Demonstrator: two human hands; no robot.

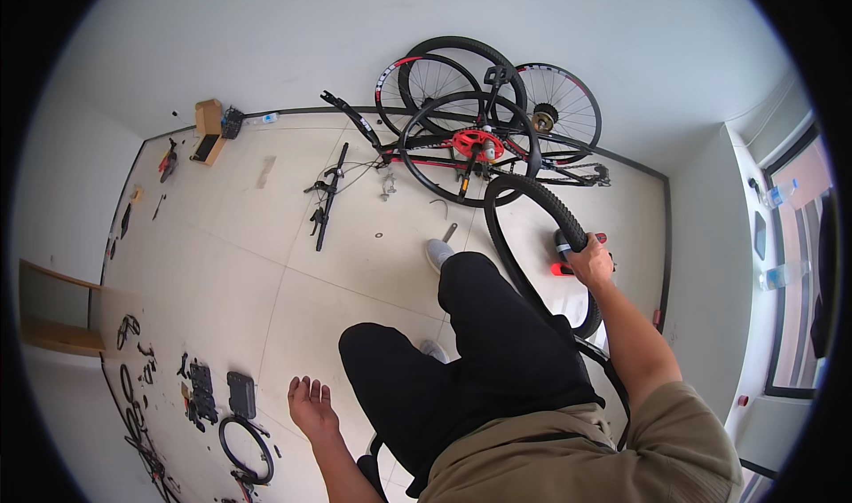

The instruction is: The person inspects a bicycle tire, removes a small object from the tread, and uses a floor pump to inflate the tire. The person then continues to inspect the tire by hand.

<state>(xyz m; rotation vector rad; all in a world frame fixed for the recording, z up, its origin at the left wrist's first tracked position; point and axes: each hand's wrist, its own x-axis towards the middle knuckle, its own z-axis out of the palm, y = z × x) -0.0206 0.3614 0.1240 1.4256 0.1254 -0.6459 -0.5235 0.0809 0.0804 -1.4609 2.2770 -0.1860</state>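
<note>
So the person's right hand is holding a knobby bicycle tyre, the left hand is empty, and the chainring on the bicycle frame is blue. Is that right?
Not quite: the chainring on the bicycle frame is red, not blue, as the head view shows. The right hand does hold the knobby bicycle tyre, and the left hand is empty.

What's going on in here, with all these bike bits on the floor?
A person is gripping a black knobby tyre with the right hand, holding it beside their right leg. Their left hand is empty, fingers loosely curled, out to the other side. Ahead, a red and black bicycle frame lies near the wall, with spoked wheels around it. A black handlebar rests on the floor left of the frame.
</note>
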